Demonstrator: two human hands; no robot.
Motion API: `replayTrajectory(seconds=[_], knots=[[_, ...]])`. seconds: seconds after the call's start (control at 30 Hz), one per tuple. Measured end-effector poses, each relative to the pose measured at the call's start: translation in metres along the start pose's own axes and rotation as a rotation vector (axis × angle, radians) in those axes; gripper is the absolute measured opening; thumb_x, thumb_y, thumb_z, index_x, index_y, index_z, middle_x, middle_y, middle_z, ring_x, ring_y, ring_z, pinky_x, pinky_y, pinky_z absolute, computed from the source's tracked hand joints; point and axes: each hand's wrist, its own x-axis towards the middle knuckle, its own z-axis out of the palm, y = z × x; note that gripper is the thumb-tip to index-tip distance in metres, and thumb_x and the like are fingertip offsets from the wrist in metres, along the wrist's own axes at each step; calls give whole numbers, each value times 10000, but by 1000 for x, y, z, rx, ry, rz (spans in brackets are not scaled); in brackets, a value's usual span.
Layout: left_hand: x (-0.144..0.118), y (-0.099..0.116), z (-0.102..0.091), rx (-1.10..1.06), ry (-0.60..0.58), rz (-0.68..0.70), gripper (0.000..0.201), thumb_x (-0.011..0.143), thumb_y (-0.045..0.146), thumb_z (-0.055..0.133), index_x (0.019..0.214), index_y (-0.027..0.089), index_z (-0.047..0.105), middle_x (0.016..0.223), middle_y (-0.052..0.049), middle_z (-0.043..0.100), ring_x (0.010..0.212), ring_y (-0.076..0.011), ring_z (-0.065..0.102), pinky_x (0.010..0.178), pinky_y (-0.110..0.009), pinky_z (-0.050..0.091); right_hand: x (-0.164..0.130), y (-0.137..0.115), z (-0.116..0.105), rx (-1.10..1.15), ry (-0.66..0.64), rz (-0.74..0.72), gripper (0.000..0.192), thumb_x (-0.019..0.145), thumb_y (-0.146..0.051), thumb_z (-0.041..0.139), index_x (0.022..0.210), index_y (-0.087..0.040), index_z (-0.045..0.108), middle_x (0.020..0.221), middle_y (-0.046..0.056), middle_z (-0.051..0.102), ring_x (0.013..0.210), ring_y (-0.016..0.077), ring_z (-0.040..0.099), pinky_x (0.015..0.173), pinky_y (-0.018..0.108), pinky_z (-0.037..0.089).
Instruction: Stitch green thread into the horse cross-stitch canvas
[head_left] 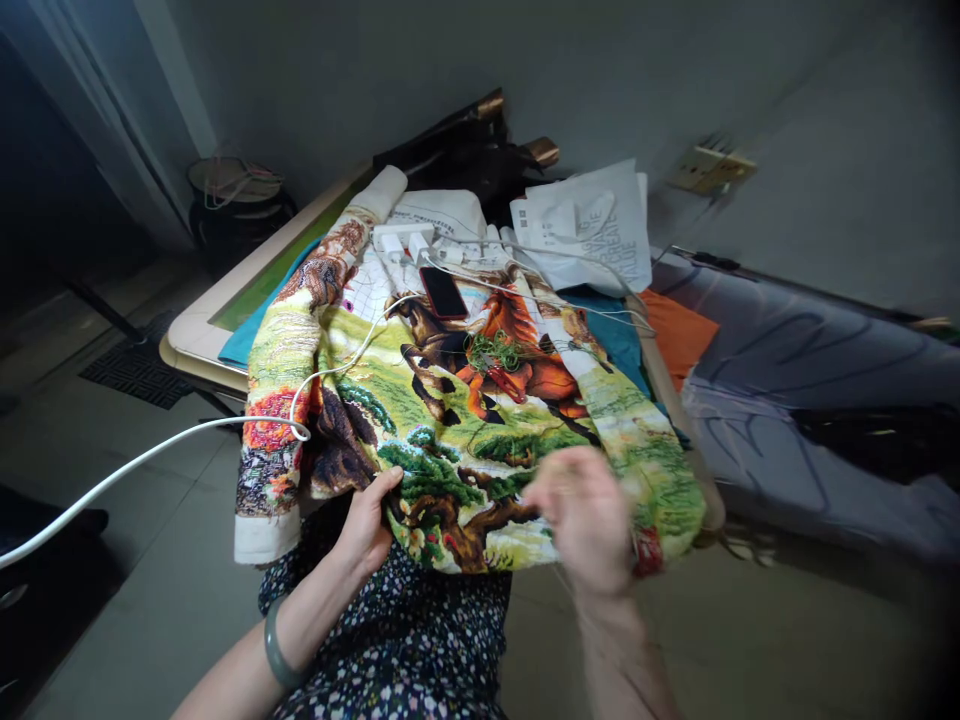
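A cross-stitch cloth (442, 410) with a picture of horses and trees lies spread before me, its left side rolled up into a thick roll (281, 370). My left hand (369, 520) grips the front edge, thumb on top and fingers hidden underneath. Over the lower right of the picture, my right hand (585, 515) is blurred by motion. Its fingers look curled into a pinch, but what they hold, if anything, is too small to make out. A tangle of green thread (495, 352) lies on the cloth beyond both hands.
A phone (442, 292) rests on the cloth near a white power strip (405, 238) with chargers. One white cable (150, 465) runs off to the left across the roll. Farther back are a white paper bag (581, 225) and dark wrapping. The table edge (199, 325) shows at left.
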Motion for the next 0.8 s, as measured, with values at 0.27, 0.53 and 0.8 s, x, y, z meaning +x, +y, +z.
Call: replayTrajectory(seconds=[0.27, 0.53, 0.8], knots=[[5, -1, -5, -17, -1, -21, 223, 537, 199, 852, 684, 117, 704, 650, -16, 708, 592, -132, 624, 631, -269, 523, -23, 28, 85, -329, -318, 10, 217, 890, -205, 505, 888, -182, 721, 584, 4, 644, 513, 129, 591, 523, 205, 432], [7, -4, -7, -10, -6, -27, 219, 555, 207, 847, 690, 111, 704, 655, -25, 707, 597, -142, 629, 612, -274, 523, -20, 26, 83, -345, -295, 16, 230, 895, -226, 516, 869, -178, 739, 553, 3, 652, 475, 134, 592, 491, 200, 422], [6, -3, -6, -29, -15, -35, 207, 556, 200, 846, 681, 112, 706, 644, -20, 704, 596, -135, 628, 612, -266, 527, -18, 22, 86, -429, -279, -16, 235, 890, -204, 511, 818, -204, 735, 557, 7, 662, 464, 139, 595, 499, 212, 426]])
